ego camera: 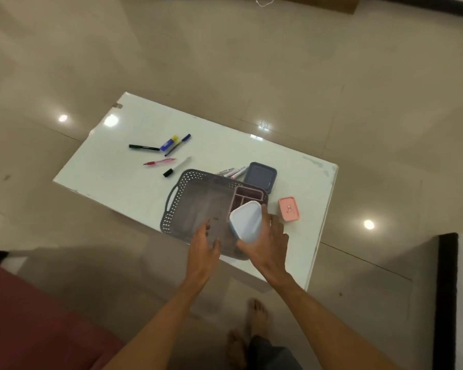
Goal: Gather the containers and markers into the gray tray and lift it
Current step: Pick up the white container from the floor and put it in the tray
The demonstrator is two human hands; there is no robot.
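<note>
The gray perforated tray (187, 204) lies on the white table (112, 166). A pink divided container (247, 196) sits in its far right corner. My right hand (270, 236) grips a white container with a blue base (246, 221), held tilted over the tray's right side. My left hand (205, 244) hovers over the tray's near part with fingers apart, holding nothing. Behind the tray stand a dark blue container (259, 175) and a few white markers (231, 172). A small pink container (289, 208) sits right of the tray. Several loose pens and markers (166, 153) lie at the table's far left.
The table stands on a glossy beige tiled floor (278, 76). A red sofa edge (38, 316) is at the lower left and dark furniture (447, 289) at the right. My bare feet (251, 324) are near the table's front edge.
</note>
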